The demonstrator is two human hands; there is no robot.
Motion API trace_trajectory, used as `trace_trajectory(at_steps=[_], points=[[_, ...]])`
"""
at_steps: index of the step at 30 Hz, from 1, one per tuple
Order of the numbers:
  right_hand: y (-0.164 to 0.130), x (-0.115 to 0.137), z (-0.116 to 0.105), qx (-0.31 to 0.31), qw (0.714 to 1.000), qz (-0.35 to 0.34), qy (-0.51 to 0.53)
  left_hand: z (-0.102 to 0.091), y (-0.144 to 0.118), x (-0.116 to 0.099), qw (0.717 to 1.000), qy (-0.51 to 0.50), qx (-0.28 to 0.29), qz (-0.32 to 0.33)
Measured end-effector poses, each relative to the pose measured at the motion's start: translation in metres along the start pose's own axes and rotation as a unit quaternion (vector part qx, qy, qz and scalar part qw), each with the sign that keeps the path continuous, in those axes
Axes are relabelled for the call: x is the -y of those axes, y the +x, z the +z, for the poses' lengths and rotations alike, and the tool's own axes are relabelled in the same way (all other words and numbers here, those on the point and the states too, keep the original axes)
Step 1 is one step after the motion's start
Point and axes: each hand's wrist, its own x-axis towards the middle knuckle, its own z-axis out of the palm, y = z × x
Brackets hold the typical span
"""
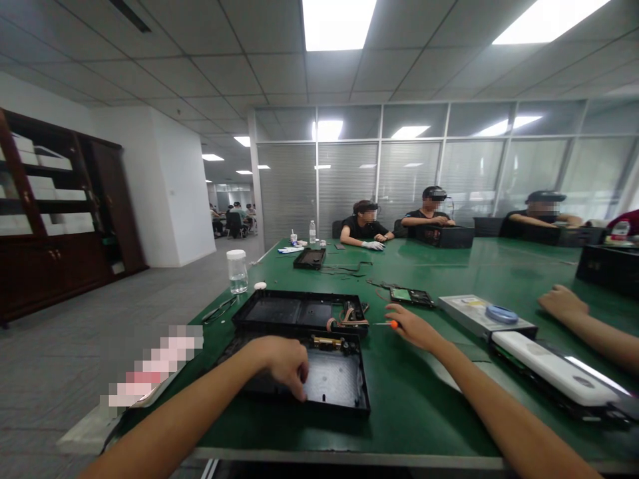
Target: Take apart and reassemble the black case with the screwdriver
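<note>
Left hand curled over the near black casing half, fingers pressing its inner floor, pinning it to the green worktop. Right hand closed round a small screwdriver, orange handle showing at the fingertips, tip pointing toward the left hand. Second casing half lies just beyond the left hand, joined by wires. A co-worker's hand rests well off to the right. Judgement: keep the casing braced flat, bring the driver upright onto the screw, press down before turning; keep the tip clear of the wires.
</note>
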Motion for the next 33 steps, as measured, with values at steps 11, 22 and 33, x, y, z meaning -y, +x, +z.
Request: trace_trajectory(at_steps=[11, 22, 33], points=[[0.008, 0.061, 0.019, 0.014, 0.998, 0.049, -0.042, 0.01, 0.12, 0.006, 0.919, 0.239, -0.27, 0.16], [0.011, 0.097, 0.03, 0.101, 0.992, 0.071, -0.014, 0.022, 0.122, 0.007, 0.9, 0.241, -0.327, 0.158], [0.009, 0.104, 0.033, 0.072, 0.993, 0.043, -0.083, 0.023, 0.13, 0.009, 0.928, 0.217, -0.282, 0.112]])
